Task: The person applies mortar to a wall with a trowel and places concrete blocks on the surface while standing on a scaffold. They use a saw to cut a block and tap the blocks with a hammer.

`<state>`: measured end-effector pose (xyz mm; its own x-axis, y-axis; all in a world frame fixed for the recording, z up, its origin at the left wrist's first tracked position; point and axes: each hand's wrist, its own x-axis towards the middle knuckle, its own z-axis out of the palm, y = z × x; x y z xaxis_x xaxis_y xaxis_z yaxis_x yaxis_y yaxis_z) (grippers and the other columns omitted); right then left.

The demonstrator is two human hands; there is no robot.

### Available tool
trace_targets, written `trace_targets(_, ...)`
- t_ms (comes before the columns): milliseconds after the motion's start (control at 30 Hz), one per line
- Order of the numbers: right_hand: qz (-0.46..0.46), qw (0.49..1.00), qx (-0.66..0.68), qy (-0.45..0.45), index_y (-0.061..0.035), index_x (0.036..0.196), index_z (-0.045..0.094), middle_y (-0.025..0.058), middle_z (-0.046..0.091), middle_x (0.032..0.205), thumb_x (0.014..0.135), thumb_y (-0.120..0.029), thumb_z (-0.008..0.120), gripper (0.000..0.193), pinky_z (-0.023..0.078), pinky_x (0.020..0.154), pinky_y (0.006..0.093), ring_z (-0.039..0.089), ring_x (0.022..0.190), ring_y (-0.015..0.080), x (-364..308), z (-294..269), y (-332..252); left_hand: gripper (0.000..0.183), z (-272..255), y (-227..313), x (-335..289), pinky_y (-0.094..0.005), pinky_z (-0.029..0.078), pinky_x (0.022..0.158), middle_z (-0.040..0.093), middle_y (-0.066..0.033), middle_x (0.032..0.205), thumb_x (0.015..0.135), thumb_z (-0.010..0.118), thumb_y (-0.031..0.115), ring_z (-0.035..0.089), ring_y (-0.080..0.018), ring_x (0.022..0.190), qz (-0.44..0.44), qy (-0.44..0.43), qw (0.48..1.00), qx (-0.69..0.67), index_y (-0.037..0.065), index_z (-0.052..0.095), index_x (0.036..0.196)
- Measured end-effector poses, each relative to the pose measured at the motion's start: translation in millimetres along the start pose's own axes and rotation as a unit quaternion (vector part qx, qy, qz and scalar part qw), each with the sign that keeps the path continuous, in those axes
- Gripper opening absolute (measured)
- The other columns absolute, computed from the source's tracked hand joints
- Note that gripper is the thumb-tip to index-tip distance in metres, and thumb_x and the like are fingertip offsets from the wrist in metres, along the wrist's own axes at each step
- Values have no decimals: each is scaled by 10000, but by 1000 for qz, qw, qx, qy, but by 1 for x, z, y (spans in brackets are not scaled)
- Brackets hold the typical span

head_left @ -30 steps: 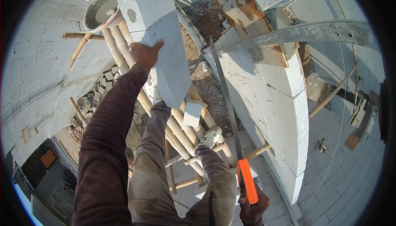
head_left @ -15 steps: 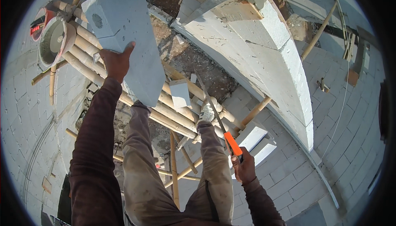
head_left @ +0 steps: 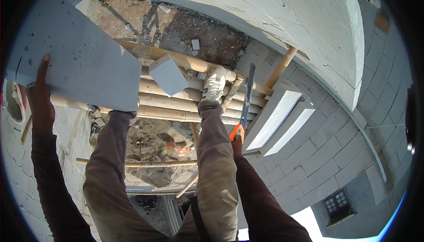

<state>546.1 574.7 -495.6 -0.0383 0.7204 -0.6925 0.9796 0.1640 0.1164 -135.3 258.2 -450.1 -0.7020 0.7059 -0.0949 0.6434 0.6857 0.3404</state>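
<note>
**Block and saw on the scaffold**

The left hand (head_left: 40, 95) grips the edge of a large grey block (head_left: 75, 54), holding it above the poles (head_left: 176, 103). The right hand (head_left: 237, 144) is closed around the orange handle of a saw (head_left: 245, 98), blade pointing up beside the shoe (head_left: 214, 85).

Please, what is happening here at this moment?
A person stands high on a scaffold of wooden poles beside a curved wall of pale blocks. The left hand grips the edge of a large grey block, held up at the left. The right hand holds a handsaw by its orange handle, blade pointing away. A small cut block piece lies on the poles near the person's shoe.
</note>
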Motion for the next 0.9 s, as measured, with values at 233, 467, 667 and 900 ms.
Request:
trace_targets(233, 186, 982, -26, -10, 22, 1134, 583, 218, 653, 1038, 889, -277, 719, 409, 510, 820, 490, 655, 928, 387, 82, 115, 19, 728, -7, -24, -21, -480, 504, 1069, 462, -194, 1523, 982, 522, -83, 491, -369, 1380, -122, -143, 980, 58, 266, 313, 1586)
trace_targets(467, -45, 978, 134, 150, 35, 1181, 550, 228, 610, 1144, 860, -243, 727, 460, 497, 865, 502, 619, 1038, 410, 128, 38, -115, 675, -26, -11, -33, -474, 493, 1082, 409, -193, 1556, 1004, 530, -32, 487, -364, 1381, -264, -82, 960, -48, 260, 328, 1579)
trace_targets(667, -282, 955, -72, -54, -23, 1602, 41, 323, 287, 1515, 697, -526, 866, 1324, 293, 1089, 691, 321, 1386, 532, 58, 57, -323, 579, -5, 5, -56, -500, 470, 1099, 402, -172, 1560, 1055, 477, 45, 454, -369, 1402, -236, -85, 966, -58, 244, 334, 1580)
trace_targets(900, -233, 971, -51, 22, -44, 1610, 67, 281, 371, 1448, 648, -403, 871, 1303, 323, 1077, 632, 382, 1342, 477, 61, 70, -338, 637, -17, -25, -63, -483, 482, 1087, 394, -171, 1577, 1018, 519, 5, 484, -367, 1379, -300, -91, 944, -102, 213, 327, 1588)
